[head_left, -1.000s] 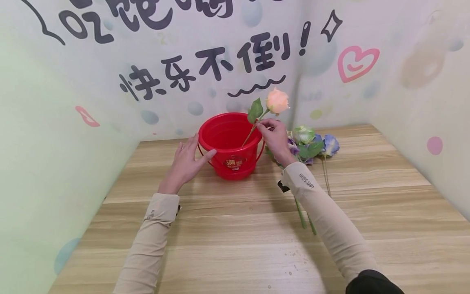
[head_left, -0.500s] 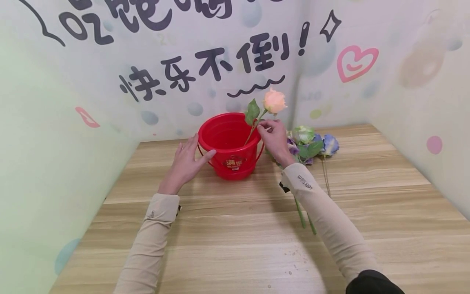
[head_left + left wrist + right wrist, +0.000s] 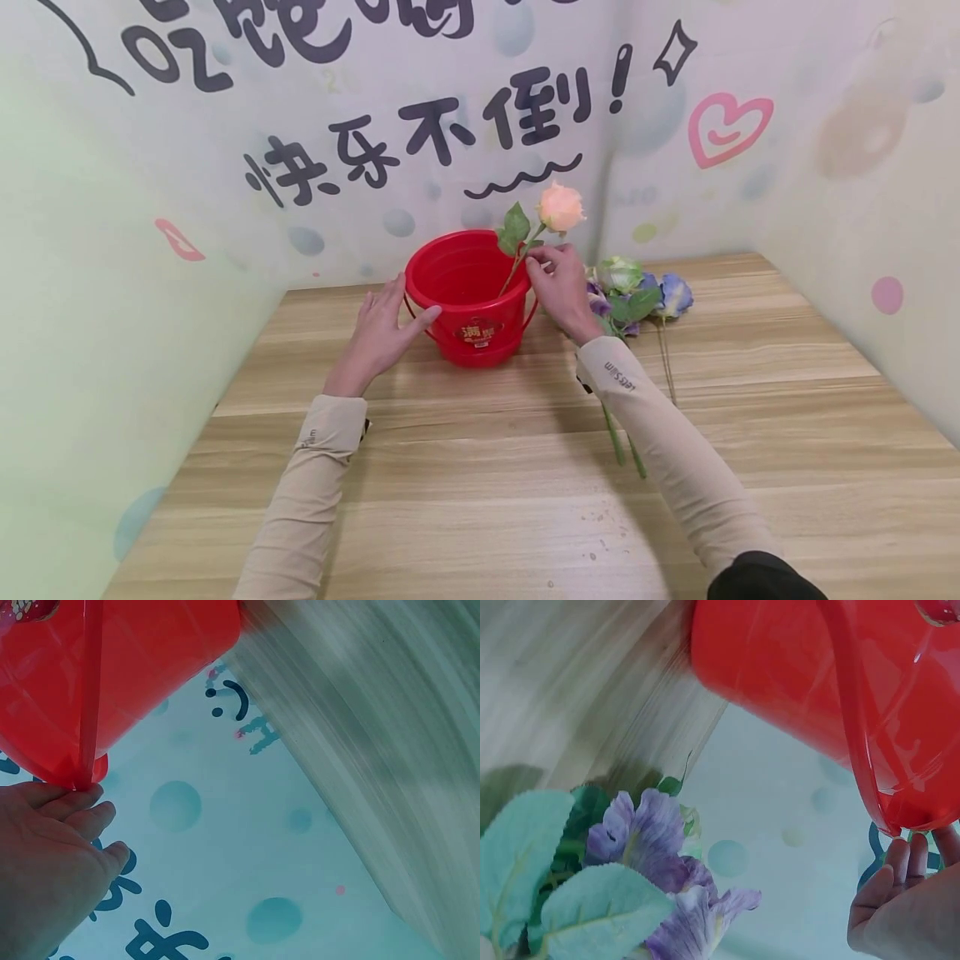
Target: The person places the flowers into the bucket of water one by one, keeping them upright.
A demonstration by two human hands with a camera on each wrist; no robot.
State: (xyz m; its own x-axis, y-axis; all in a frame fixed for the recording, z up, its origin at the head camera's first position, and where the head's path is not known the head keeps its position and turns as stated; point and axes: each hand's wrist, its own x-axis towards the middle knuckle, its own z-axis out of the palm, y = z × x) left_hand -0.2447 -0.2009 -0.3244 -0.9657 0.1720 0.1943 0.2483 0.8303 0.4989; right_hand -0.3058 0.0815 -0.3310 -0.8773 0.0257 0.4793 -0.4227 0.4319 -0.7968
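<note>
A red plastic bucket (image 3: 431,283) with a thin red handle stands upright at the back of the table. My left hand (image 3: 378,329) lies along its left rim, fingers straight and thumb spread towards the front. Leaning inside the bucket is a peach rose (image 3: 561,207); its bloom and a green leaf rise above the right rim. At that rim my right hand (image 3: 558,287) pinches the rose stem between thumb and fingertips. The right wrist view has the fingers (image 3: 898,859) right at the rim beside the handle's end. The stem's lower end is hidden inside the bucket.
Right of the bucket lie several artificial flowers, among them a pale green one (image 3: 621,275), a blue one (image 3: 676,296) and a purple one (image 3: 649,832). Their stems point towards the front. A printed wall (image 3: 360,242) closes off the table's back edge.
The peach rose has shifted slightly left and stands a little more upright, with its stem nearer the bucket's right rim. My left hand has stayed in place.
</note>
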